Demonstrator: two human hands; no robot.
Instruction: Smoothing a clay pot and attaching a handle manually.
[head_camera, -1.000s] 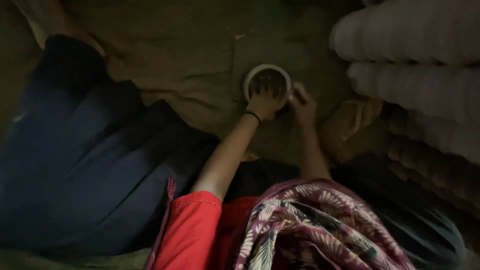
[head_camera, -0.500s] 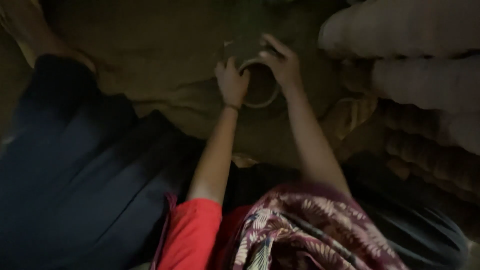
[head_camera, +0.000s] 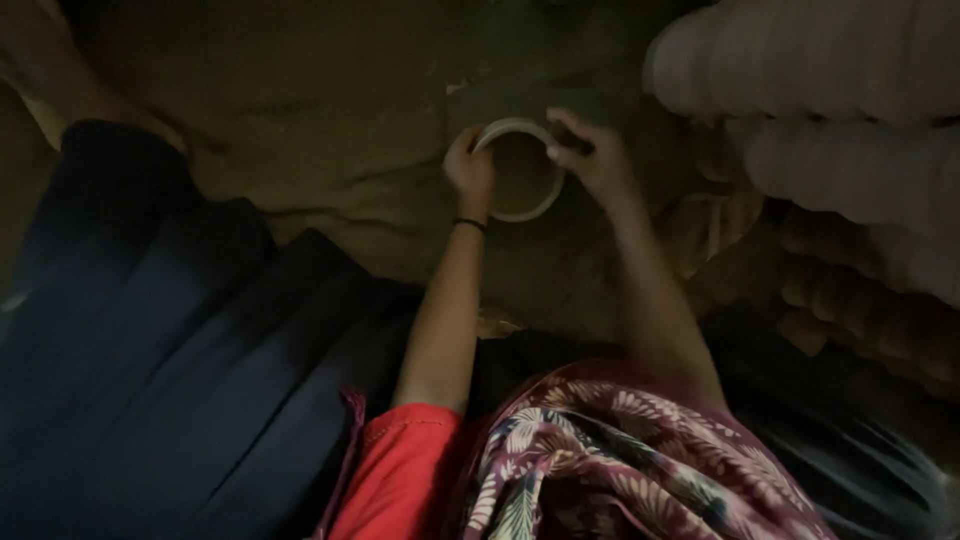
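Pale ring (head_camera: 527, 205) between left hand (head_camera: 470, 170), right hand (head_camera: 595, 160).

Dim light, brown cloth floor (head_camera: 330, 150), pale rolls (head_camera: 830, 70)

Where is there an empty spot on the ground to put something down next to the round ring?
Bare brown ground lies left of the ring, between the left hand and the dark blue cloth. It is crowded to the right: the right hand sits close to the pale stacked rolls.

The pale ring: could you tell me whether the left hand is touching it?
Touching: the head view shows the left hand gripping the pale ring at its left rim.
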